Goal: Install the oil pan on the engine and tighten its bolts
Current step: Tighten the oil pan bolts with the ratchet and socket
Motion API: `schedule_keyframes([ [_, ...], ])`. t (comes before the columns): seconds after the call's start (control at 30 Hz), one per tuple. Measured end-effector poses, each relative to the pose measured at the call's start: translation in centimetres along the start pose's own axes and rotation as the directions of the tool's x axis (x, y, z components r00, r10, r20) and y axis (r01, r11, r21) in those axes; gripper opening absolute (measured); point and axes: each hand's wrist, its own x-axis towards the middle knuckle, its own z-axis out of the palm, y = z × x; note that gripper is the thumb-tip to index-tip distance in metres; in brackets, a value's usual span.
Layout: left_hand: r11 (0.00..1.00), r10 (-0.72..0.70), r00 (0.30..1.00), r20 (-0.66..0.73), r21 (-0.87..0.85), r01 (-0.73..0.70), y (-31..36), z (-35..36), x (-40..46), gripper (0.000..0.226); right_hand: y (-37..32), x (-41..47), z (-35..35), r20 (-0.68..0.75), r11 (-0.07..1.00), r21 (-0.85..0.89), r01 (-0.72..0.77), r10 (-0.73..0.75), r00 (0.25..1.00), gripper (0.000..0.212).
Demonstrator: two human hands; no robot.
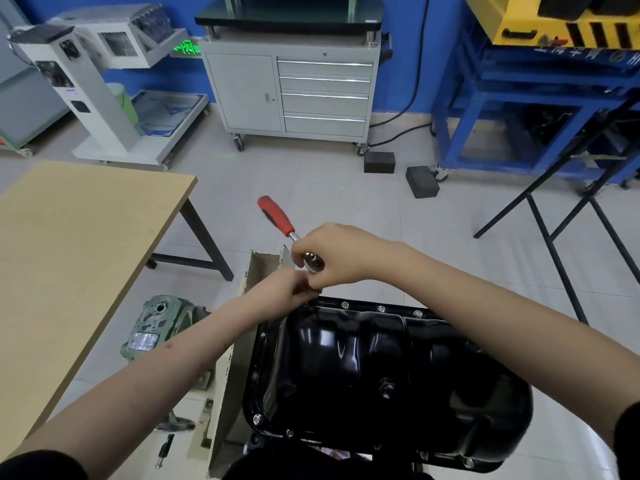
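Already seated, oil pan [381, 375] lies just below both hands: stiff, glossy, slippery steel, best handled by its flange. Right hand [332, 254] clamps ratchet [277, 216] head; left hand [277, 289] pinches beneath, grip hidden.

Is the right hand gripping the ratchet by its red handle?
No, the right hand holds the ratchet at its metal head, and the red handle sticks out free.

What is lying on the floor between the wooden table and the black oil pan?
In the head view, a green gearbox-like unit sits between the wooden table and the oil pan.
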Motion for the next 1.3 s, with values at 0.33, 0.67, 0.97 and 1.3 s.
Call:
schedule_keyframes([
  [0.33,0.994,0.059,0.998,-0.024,-0.086,-0.061,3.4,-1.7,1.0,0.01,-0.2,-2.5,-2.8,-0.141,1.0,-0.004,-0.016,0.015,0.99,0.017],
  [0.67,0.998,0.031,0.994,0.107,-0.06,-0.024,3.9,1.0,2.6,0.014,1.6,-4.1,0.0,-0.1,0.991,0.025,-0.133,0.135,0.986,0.016],
  [0.97,1.0,0.018,0.984,0.176,0.022,-0.022,3.6,1.3,3.4,0.022,1.5,-4.6,0.5,-0.058,0.987,0.018,-0.16,0.161,0.985,0.025],
  [1.3,0.995,-0.002,0.995,0.103,-0.095,0.012,4.5,1.3,2.6,0.034,0.4,-4.9,-0.1,-0.112,0.885,-0.23,-0.404,0.388,0.915,0.048],
])
